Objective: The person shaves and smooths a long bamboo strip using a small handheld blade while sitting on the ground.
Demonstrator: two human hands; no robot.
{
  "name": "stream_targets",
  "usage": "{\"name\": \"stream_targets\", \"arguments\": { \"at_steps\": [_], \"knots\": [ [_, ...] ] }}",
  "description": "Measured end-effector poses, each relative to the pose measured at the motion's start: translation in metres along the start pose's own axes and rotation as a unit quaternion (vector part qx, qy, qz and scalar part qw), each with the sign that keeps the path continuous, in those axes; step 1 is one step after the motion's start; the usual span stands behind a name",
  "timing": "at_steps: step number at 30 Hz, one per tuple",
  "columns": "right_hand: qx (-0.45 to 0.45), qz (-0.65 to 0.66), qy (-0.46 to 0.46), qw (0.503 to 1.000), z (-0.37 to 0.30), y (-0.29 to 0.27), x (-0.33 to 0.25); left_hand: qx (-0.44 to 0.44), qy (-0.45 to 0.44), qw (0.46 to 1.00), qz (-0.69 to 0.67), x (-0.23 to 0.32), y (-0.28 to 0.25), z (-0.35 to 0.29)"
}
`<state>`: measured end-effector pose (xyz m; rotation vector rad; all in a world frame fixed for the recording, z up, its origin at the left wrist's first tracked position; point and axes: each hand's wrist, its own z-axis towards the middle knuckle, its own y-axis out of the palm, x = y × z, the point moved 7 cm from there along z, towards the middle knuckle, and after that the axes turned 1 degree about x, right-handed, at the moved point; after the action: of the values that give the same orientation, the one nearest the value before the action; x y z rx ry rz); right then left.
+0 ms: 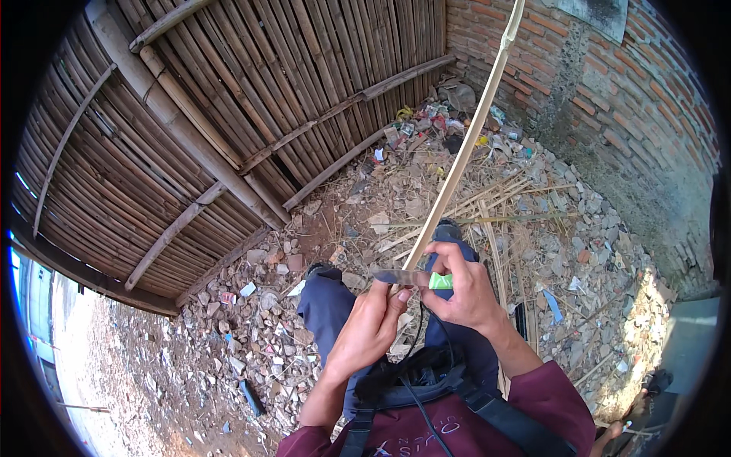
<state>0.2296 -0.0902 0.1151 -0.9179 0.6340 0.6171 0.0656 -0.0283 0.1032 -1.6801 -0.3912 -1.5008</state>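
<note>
A long pale bamboo strip [459, 164] slants up and away from between my hands, past the top right of the picture. Its lower end goes in at my left hand [368, 324], which is closed around it with the thumb pressed in. My right hand [466, 293] grips a knife by its green handle [441, 281]. Pointing left, the knife's blade [402, 277] lies across the strip's near end, just over my left fingers. Whether the edge has bitten into the bamboo cannot be made out.
Stones, rubble and litter [426, 126] cover the ground. Loose bamboo strips [495, 202] lie beyond my right knee. A bamboo slat wall [251, 84] stands at the left and a brick wall [624, 91] at the right. A black cable [415, 346] hangs between my forearms.
</note>
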Motion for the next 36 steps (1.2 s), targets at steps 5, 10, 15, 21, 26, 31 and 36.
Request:
{"name": "stream_targets", "arguments": {
  "at_steps": [5,10,15,21,26,31,36],
  "knots": [
    [-0.019,-0.11,-0.062,0.992,0.004,0.006,0.004,-0.017,0.013,1.0,-0.006,0.022,0.003,0.0],
    [-0.026,-0.093,-0.057,0.994,0.006,0.013,0.007,0.022,0.056,0.998,0.003,0.027,0.008,0.001],
    [0.011,-0.128,-0.05,0.99,0.011,0.009,0.008,0.085,0.066,0.993,0.049,0.03,0.013,-0.003],
    [0.052,-0.132,-0.045,0.989,0.012,0.005,0.022,0.085,0.094,0.985,0.117,0.03,0.028,-0.004],
    [0.083,-0.132,-0.031,0.987,0.01,0.006,0.033,0.1,0.126,0.978,0.134,0.032,0.034,-0.004],
    [0.105,-0.123,-0.023,0.987,0.013,0.002,0.029,0.108,0.082,0.981,0.138,0.033,0.031,-0.001],
    [0.131,-0.129,-0.025,0.983,0.013,-0.001,0.026,0.104,0.087,0.982,0.13,0.037,0.033,0.0]
  ]
}}
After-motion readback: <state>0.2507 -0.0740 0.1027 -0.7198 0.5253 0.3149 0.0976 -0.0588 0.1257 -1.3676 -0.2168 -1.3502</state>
